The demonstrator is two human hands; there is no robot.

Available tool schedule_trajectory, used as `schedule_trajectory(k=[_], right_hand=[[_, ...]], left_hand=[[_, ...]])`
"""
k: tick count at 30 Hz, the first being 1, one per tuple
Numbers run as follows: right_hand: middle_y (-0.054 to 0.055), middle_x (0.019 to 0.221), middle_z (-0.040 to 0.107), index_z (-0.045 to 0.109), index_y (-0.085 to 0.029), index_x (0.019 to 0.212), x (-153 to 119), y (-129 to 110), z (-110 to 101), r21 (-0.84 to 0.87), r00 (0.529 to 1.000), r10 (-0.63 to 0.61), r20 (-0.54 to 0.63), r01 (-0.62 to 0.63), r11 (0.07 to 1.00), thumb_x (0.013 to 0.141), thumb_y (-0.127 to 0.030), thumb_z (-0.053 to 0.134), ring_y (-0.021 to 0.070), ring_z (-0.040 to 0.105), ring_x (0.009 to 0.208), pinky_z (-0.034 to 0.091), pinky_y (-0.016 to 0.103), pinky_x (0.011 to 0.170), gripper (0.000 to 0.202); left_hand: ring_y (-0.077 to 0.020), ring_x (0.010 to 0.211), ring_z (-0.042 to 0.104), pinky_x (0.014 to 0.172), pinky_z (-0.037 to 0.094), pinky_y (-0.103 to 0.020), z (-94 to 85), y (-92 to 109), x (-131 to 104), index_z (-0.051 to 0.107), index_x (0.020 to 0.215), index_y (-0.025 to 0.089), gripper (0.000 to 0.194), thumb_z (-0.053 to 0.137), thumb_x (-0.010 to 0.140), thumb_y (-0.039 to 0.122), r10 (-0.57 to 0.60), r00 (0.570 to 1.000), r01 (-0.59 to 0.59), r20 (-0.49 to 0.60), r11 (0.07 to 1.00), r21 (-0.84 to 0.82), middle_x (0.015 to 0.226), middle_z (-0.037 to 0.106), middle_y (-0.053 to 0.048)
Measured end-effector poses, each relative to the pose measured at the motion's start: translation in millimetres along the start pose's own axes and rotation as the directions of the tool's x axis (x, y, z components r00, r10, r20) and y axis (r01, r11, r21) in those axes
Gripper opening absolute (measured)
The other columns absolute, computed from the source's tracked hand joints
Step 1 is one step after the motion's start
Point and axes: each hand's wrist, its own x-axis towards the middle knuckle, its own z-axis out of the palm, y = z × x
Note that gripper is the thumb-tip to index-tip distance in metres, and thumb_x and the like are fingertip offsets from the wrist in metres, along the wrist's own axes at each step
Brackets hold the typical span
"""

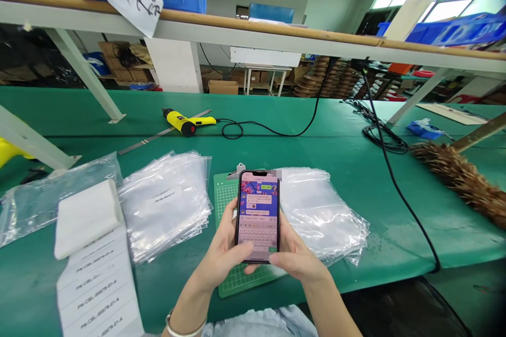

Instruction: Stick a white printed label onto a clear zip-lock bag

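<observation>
Black-rimmed and glass-fronted, the phone (pixel 259 218) is held above the gridded green board (pixel 227 276), close to the middle of the front edge of the desk (pixel 399 195), its screen facing the person. The left hand (pixel 223 250) and right hand (pixel 298 255) grip its lower sides between them, the left thumb over the on-screen keyboard, the right thumb at the bottom right corner; the other fingers curl behind, their tips mostly hidden. It should handle as light and stiff, but slick and breakable if dropped, so the long side edges offer the surest hold. A clear plastic bag stack (pixel 168 210) lies left of the board, another bag stack (pixel 320 213) to its right.
</observation>
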Motion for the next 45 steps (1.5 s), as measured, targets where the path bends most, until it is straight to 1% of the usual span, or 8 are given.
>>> schedule_trajectory(k=[4,10,15,23,30,34,42,45], right_hand=[[0.012,0.134,0.04,0.015,-0.031,0.137,0.0,0.0,1.4,-0.018,0.999,0.025,-0.033,-0.025,1.0,0.076,-0.023,0.065,0.0248,0.057,0.104,0.055,0.039,0.075,0.079],[0.013,0.132,0.042,0.011,-0.03,0.139,0.1,0.2,3.0,0.017,0.998,0.036,-0.057,-0.035,0.999,0.073,-0.027,0.069,0.0246,0.056,0.105,0.055,0.037,0.073,0.087],[0.013,0.132,0.042,0.012,-0.031,0.138,0.5,-0.2,2.7,-0.014,0.998,0.045,-0.05,-0.046,0.999,0.073,-0.03,0.069,0.0256,0.055,0.105,0.055,0.039,0.073,0.087],[0.012,0.131,0.042,0.009,-0.032,0.139,0.8,2.4,-0.3,-0.028,0.997,0.049,-0.055,-0.05,0.998,0.072,-0.033,0.069,0.0254,0.056,0.102,0.056,0.039,0.071,0.09],[0.012,0.131,0.043,0.013,-0.031,0.138,0.9,2.9,0.4,-0.002,0.999,0.02,-0.047,-0.02,1.0,0.074,-0.026,0.068,0.0245,0.056,0.103,0.056,0.038,0.072,0.085],[0.012,0.129,0.045,0.013,-0.031,0.139,0.6,4.0,0.2,-0.005,0.997,0.023,-0.074,-0.023,1.0,0.072,-0.029,0.069,0.0248,0.057,0.102,0.056,0.037,0.07,0.087],[0.012,0.131,0.044,0.019,-0.03,0.136,0.5,4.2,-1.7,0.003,0.997,0.042,-0.07,-0.042,0.999,0.071,-0.029,0.069,0.0261,0.056,0.103,0.057,0.039,0.07,0.082],[0.011,0.13,0.045,0.019,-0.03,0.136,0.5,4.4,-1.9,0.016,0.998,0.025,-0.059,-0.024,1.0,0.072,-0.027,0.069,0.0252,0.056,0.103,0.056,0.038,0.07,0.081]], left_hand=[[-0.0232,0.095,0.057,0.071,0.049,-0.03,1.4,-3.3,2.5,0.022,0.132,0.022,0.066,0.06,0.079,0.035,0.013,0.997,-0.015,-0.082,1.0,-0.017,0.108,0.059,-0.01],[-0.0168,0.071,0.06,0.057,0.048,-0.025,3.5,-0.2,1.2,0.024,0.134,0.024,0.069,0.062,0.077,0.032,-0.02,0.998,0.021,-0.051,0.999,0.024,0.105,0.06,-0.008],[-0.0055,0.042,0.046,0.042,0.041,-0.023,5.4,3.3,1.7,0.022,0.138,0.027,0.069,0.058,0.079,0.03,0.0,0.999,-0.002,0.033,0.998,0.057,0.109,0.059,-0.01],[-0.0188,0.07,0.061,0.054,0.049,-0.027,3.8,1.7,1.1,0.023,0.139,0.025,0.074,0.062,0.076,0.03,0.012,1.0,-0.013,0.003,0.998,0.059,0.11,0.059,-0.011],[-0.0154,0.062,0.059,0.049,0.047,-0.024,3.7,2.1,1.8,0.021,0.139,0.025,0.074,0.061,0.077,0.031,0.009,1.0,-0.01,0.022,0.998,0.062,0.111,0.058,-0.012],[-0.0108,0.053,0.054,0.054,0.049,-0.028,4.4,2.6,1.7,0.02,0.14,0.026,0.076,0.062,0.077,0.033,0.005,1.0,-0.005,-0.002,0.998,0.068,0.114,0.057,-0.012],[-0.0124,0.057,0.057,0.061,0.051,-0.031,4.2,1.7,1.9,0.019,0.141,0.026,0.078,0.062,0.077,0.033,0.003,1.0,-0.002,-0.014,0.997,0.078,0.116,0.055,-0.011],[-0.0083,0.05,0.053,0.061,0.051,-0.03,3.4,0.9,2.5,0.02,0.14,0.027,0.075,0.06,0.078,0.03,0.007,1.0,-0.007,0.002,0.997,0.077,0.116,0.055,-0.01]])
